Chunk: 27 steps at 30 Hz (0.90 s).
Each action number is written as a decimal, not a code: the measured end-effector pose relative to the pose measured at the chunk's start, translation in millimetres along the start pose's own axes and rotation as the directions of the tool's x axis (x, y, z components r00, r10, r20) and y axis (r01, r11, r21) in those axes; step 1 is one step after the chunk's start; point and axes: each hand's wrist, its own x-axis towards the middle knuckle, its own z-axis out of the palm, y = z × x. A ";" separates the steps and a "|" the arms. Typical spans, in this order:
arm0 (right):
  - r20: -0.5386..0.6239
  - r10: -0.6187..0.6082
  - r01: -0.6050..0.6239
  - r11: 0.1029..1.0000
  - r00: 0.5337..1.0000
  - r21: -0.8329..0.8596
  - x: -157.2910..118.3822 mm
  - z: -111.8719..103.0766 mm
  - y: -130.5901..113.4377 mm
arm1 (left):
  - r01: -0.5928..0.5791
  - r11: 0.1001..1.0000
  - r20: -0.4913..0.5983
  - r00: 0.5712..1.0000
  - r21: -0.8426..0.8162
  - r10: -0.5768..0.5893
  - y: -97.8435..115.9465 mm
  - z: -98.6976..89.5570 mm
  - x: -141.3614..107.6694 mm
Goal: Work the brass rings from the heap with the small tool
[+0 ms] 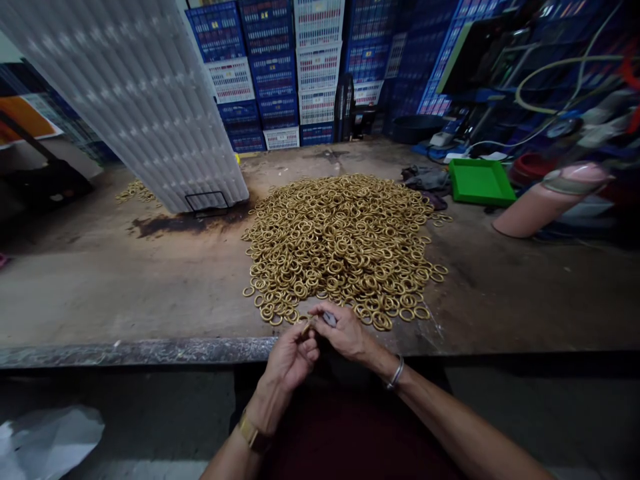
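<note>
Just over the table's front edge, my left hand [293, 357] is closed in a pinch on a small brass-coloured ring [307, 328], largely covered by the fingers. Meeting it from the other side, my right hand [347, 335] grips a small grey piece [329, 319] that shows between thumb and fingers; its kind is unclear. The fingertips of both hands come together at the ring. Right behind them spreads a large heap of similar brass-coloured rings [345, 240], with single rings scattered at its near edge.
Left of the heap leans a tall stack of pale ribbed sheets or trays [145, 100] against a black wire stand [207, 200]. A green tray [481, 181] and a pink bottle-like container [545, 203] stand right. Blue and white crates [273, 73] line the back.
</note>
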 end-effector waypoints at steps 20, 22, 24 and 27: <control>-0.141 0.061 -0.075 0.992 0.988 -0.101 -3.0 -7.8 12.2 | 0.221 0.952 0.155 0.969 -0.210 -0.191 -1.6 7.9 -7.3; -0.054 -0.046 0.032 0.973 0.997 -0.227 -8.5 -7.8 15.6 | 0.211 0.949 0.144 0.973 -0.235 -0.181 -1.4 8.2 -7.2; 0.044 -0.120 0.128 0.940 0.992 -0.315 -14.0 -7.2 17.0 | 0.209 0.947 0.139 0.974 -0.244 -0.180 -1.2 8.4 -6.8; 0.111 -0.160 0.191 0.906 0.981 -0.377 -19.1 -5.3 16.8 | 0.207 0.951 0.157 0.972 -0.229 -0.173 -1.3 8.7 -6.3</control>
